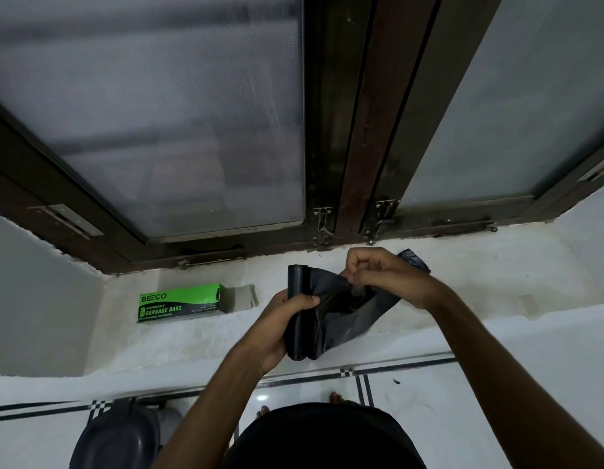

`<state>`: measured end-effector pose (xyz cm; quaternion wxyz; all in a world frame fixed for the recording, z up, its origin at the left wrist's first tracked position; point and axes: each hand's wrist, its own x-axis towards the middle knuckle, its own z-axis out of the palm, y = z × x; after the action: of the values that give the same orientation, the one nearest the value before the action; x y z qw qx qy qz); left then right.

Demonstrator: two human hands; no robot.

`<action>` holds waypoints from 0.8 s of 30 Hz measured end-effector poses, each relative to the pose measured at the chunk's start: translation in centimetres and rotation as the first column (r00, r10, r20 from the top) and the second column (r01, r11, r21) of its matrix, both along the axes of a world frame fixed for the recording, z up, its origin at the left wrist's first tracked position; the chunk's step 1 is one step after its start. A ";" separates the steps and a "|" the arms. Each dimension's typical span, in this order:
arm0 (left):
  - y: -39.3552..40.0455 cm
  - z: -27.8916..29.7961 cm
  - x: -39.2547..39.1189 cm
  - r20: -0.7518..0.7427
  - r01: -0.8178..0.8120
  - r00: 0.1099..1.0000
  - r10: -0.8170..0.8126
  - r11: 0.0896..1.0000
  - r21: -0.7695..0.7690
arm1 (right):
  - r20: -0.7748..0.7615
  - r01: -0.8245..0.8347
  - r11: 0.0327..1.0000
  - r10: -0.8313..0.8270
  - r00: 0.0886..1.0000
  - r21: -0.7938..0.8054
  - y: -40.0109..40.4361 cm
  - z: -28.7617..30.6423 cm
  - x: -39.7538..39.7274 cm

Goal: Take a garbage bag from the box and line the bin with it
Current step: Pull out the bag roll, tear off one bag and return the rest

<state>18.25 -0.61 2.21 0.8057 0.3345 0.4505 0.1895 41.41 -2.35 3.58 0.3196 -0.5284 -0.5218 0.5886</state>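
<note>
A green and black garbage bag box (pixel 180 302) lies on the stone window sill (pixel 463 275), its right end flap open. My left hand (pixel 276 330) is shut on a black roll of garbage bags (pixel 297 319), held upright above the sill. An unrolled black bag (pixel 348 313) stretches from the roll to the right. My right hand (pixel 381 275) pinches the bag's upper edge with thumb and fingers. The dark bin (pixel 119 434) stands on the floor at the lower left, partly cut off by the frame.
A window with dark wooden frames (pixel 358 130) and frosted panes rises behind the sill, with metal latches (pixel 322 225) at its base. White tiled floor (pixel 429 401) with black lines lies below. My bare toes show near the sill's front.
</note>
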 end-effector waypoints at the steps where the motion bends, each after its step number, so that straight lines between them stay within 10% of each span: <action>1: -0.1 0.0 -0.1 -0.004 -0.012 1.000 0.012 1.000 -0.005 | 0.012 0.039 0.999 -0.040 0.999 0.015 0.0 0.3 0.3; 6: -0.1 -0.1 -0.5 0.005 -0.171 0.985 0.173 0.975 -0.141 | 0.010 0.210 0.971 -0.212 0.977 0.113 0.0 1.2 2.0; 17: 0.4 1.5 0.1 -0.020 -0.015 1.000 0.017 0.995 0.101 | 0.096 -0.140 0.986 0.149 0.984 -0.092 0.5 -1.4 -1.4; 24: 1.1 0.7 -1.2 -0.022 -0.161 0.987 0.161 0.987 0.003 | 0.189 -0.072 0.997 0.067 0.980 0.018 0.8 0.1 0.5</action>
<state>17.04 0.47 2.95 0.7824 0.2996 0.4850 0.2505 41.89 -1.59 3.69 0.2546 -0.5593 -0.5750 0.5401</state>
